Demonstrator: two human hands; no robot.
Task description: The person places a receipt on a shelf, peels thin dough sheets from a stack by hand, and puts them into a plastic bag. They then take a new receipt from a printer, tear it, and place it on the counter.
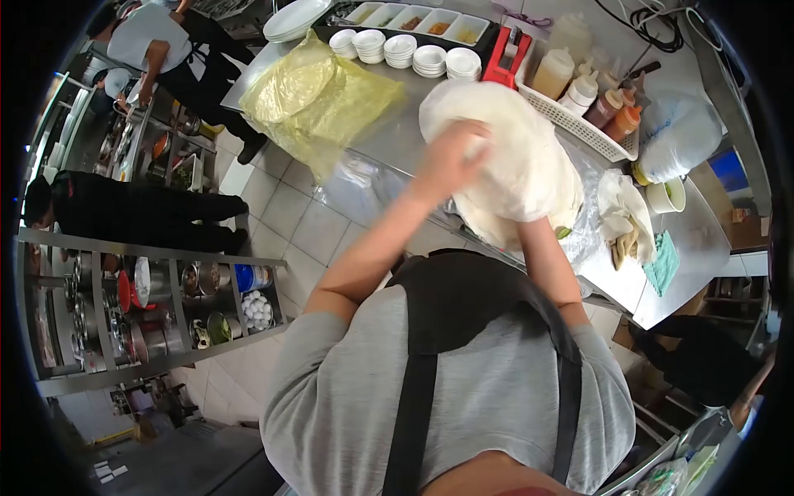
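A large white rounded bundle (513, 157), soft and wrinkled like thin plastic or cloth, is held up over the steel counter (389, 140). My left hand (451, 157) lies on its upper left side with the fingers curled into it. My right forearm (546, 264) runs up under the bundle, and that hand is hidden behind it. A clear plastic sheet (591, 223) hangs below the bundle on the right.
A yellow plastic bag (318, 99) lies on the counter's left part. Behind it are stacks of small white bowls (401, 50), a red holder (506, 58) and a white basket of sauce bottles (579, 116). Cloths (628, 219) lie at the right. Other people stand at the far left.
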